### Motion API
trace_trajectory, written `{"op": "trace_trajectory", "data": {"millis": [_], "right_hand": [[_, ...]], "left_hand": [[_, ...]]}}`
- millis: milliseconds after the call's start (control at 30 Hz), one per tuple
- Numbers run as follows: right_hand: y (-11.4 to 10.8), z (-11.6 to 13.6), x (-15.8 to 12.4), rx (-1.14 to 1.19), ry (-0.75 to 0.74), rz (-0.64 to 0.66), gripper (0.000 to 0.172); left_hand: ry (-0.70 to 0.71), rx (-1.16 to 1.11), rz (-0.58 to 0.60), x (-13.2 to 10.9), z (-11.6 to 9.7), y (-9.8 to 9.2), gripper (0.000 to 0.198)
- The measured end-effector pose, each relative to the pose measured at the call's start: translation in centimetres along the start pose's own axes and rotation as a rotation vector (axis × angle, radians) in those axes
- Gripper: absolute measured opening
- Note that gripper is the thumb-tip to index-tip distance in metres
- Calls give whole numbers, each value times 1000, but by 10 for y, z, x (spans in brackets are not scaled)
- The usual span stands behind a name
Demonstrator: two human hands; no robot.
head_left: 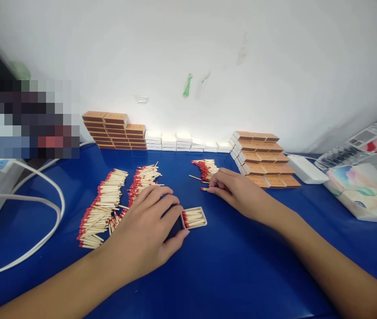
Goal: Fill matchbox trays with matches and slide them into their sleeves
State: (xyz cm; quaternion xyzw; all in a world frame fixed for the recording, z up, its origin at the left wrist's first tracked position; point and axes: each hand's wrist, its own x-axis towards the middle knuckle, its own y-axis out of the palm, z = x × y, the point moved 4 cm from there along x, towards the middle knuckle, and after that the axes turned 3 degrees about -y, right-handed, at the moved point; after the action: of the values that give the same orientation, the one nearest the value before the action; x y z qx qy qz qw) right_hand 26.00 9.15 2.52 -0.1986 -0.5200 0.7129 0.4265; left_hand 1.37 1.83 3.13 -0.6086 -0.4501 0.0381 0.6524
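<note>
Two hands of yours are over the blue counter [235, 274]. Your left hand [151, 221] is loosely open, its thumb and forefinger at the left edge of the small tray [205, 216], where many red-headed matches [194, 218] lie side by side. Your right hand [233, 191] has its thumb and forefinger closed on one match [203, 189], just in front of the small match pile [210, 167]. Behind, along the wall [162, 53], stand stacked brown matchboxes [115, 130].
</note>
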Motion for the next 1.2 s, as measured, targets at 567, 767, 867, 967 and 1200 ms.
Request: {"op": "trace_trajectory", "data": {"millis": [567,767,867,967,1200], "right_hand": [[14,60,-8,51,-149,-3,9],[17,61,-8,51,-166,-3,9],[12,62,-8,90,-176,-13,9],[2,52,-7,71,-126,-64,10],[-7,4,-1,-115,55,-127,7]], "left_hand": [[-51,-8,-47,0,5,1,19],[-34,-25,-29,0,3,0,21],[-40,-28,-25,1,3,0,22],[-39,-20,-26,1,3,0,22],[-43,-27,-33,-1,4,1,21]]}}
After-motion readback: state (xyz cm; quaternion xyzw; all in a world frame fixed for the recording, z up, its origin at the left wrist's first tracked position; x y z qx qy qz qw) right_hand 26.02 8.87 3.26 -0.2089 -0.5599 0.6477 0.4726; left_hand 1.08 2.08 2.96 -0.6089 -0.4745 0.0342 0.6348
